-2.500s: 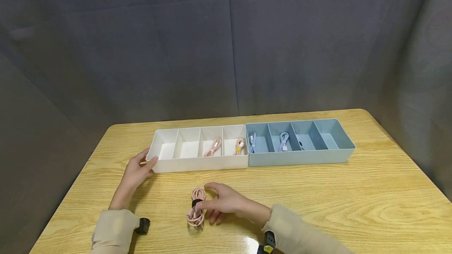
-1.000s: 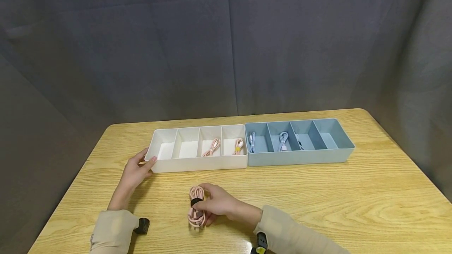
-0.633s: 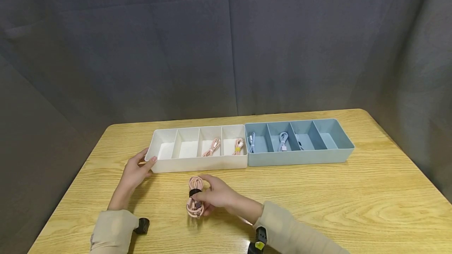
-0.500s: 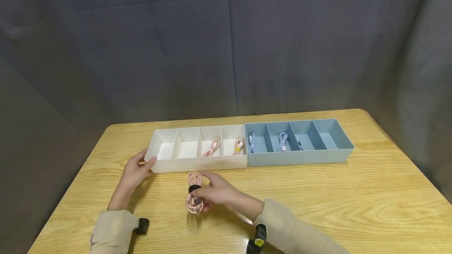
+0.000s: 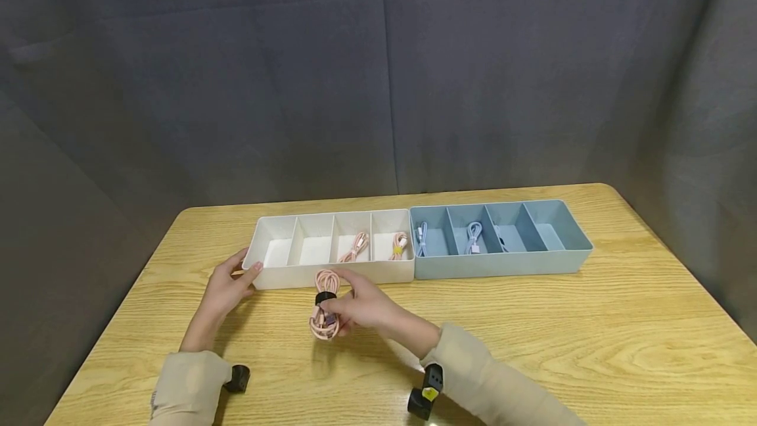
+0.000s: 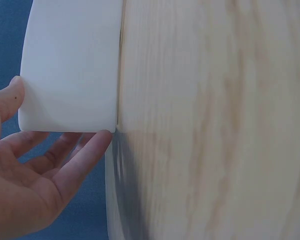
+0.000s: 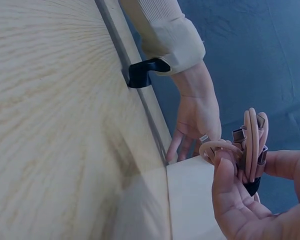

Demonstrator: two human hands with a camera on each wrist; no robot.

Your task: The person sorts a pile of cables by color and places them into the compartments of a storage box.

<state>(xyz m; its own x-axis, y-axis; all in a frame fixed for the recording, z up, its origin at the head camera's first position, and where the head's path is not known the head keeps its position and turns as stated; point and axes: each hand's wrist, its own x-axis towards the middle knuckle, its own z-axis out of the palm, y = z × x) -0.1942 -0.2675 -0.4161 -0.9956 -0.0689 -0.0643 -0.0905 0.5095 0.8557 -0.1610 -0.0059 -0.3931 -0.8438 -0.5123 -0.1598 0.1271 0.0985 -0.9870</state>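
Note:
My left hand (image 5: 227, 288) grips the near left corner of a white divided organizer box (image 5: 284, 277), the thumb at its rim. In the left wrist view, the other fingers (image 6: 85, 162) lie against the box's end wall. A coiled pink charging cable (image 5: 326, 281), tied with a black strap, hangs above the table. My right hand (image 5: 367, 301) pinches it between thumb and fingers, and in the head view it overlaps the box's front wall. Metal plugs poke out of the coil (image 7: 252, 145) in the right wrist view.
Against the white box's right end stands a blue divided box (image 5: 503, 265), with light blue cables (image 5: 474, 235) in it. Pink cables (image 5: 357, 245) lie in the white box's two right compartments. Wood-grain tabletop (image 5: 562, 347) stretches out in front. A dark curtain (image 5: 378, 84) hangs behind.
My right hand took hold of the pink charging cable and has lifted it off the table, moving it away from me toward the white box. My left hand stays put.

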